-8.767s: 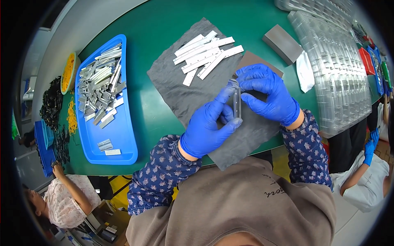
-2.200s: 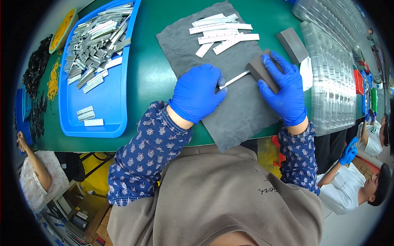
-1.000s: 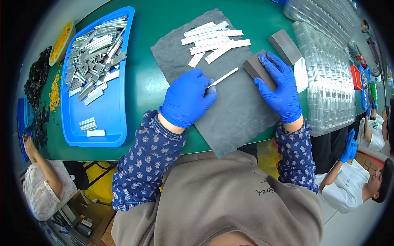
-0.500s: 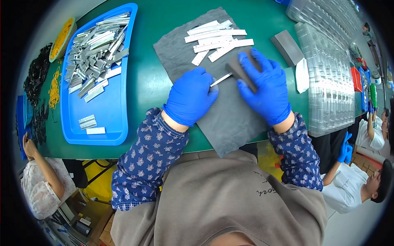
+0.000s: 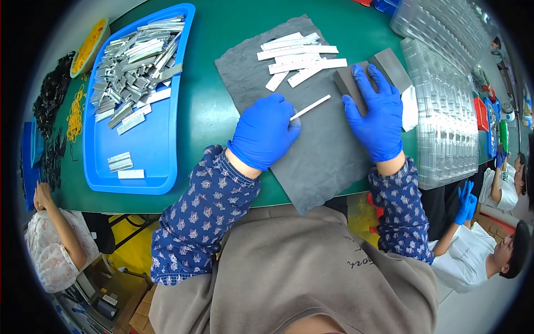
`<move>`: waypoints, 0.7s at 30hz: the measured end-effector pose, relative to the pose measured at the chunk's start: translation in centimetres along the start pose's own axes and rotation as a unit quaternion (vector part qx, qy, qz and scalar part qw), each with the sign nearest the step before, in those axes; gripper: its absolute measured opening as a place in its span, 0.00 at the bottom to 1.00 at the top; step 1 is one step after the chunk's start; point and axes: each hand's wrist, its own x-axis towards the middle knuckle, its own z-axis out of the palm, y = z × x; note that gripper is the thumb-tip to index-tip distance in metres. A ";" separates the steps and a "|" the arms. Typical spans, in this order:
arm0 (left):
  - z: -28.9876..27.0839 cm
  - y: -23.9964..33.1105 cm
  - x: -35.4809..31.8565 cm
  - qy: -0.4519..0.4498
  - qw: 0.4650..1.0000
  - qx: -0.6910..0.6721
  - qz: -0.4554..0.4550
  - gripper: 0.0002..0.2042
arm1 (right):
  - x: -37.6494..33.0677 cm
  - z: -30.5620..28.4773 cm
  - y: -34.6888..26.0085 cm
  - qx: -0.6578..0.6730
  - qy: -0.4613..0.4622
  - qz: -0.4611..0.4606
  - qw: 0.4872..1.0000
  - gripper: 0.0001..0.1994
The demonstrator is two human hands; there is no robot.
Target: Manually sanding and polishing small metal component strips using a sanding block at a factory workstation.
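Observation:
A thin, flat silver strip (image 5: 312, 107) juts from the thumb and fingers of my left hand (image 5: 262, 133), which is closed on its near end. My right hand (image 5: 379, 123), gloved in blue like the left, grips a dark grey rectangular block (image 5: 347, 82), thumb on its left side and fingers over the top. Both hands are above a dark grey sheet (image 5: 328, 161) on the green table. Several flat silver strips with small holes (image 5: 297, 58) lie in a loose pile at the sheet's far end. The strip and the block are apart.
A blue tray (image 5: 142, 164) heaped with metal strips stands at left, near yellow bands (image 5: 75, 119) and black parts (image 5: 53, 100). Beyond my right hand lie a second grey block (image 5: 392, 69), a white wad (image 5: 410, 108) and stacked clear plastic trays (image 5: 442, 122). People sit on both sides.
My right hand has moved right with the grey block, away from the strip, to beside the second block. My left hand still holds the strip, now showing more of its length.

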 end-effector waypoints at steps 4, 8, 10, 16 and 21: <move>-0.1 -0.3 -0.1 0.004 1.000 0.009 0.003 0.06 | -0.9 -0.7 -4.1 0.095 -0.083 -0.076 0.989 0.29; 0.3 -0.6 0.0 0.026 1.000 -0.009 0.013 0.06 | -0.3 0.3 -2.8 0.047 -0.038 -0.081 0.995 0.28; 0.5 -0.6 0.1 0.035 0.999 -0.019 0.026 0.06 | 0.2 0.6 -1.1 0.034 -0.035 -0.057 0.997 0.27; 0.2 -0.3 -0.1 0.016 1.000 -0.017 0.003 0.07 | -0.2 0.0 0.6 0.016 -0.028 0.008 0.999 0.28; -0.5 -0.4 -0.2 -0.005 0.999 -0.045 0.017 0.09 | -0.6 -0.2 0.1 0.077 -0.041 -0.001 0.996 0.29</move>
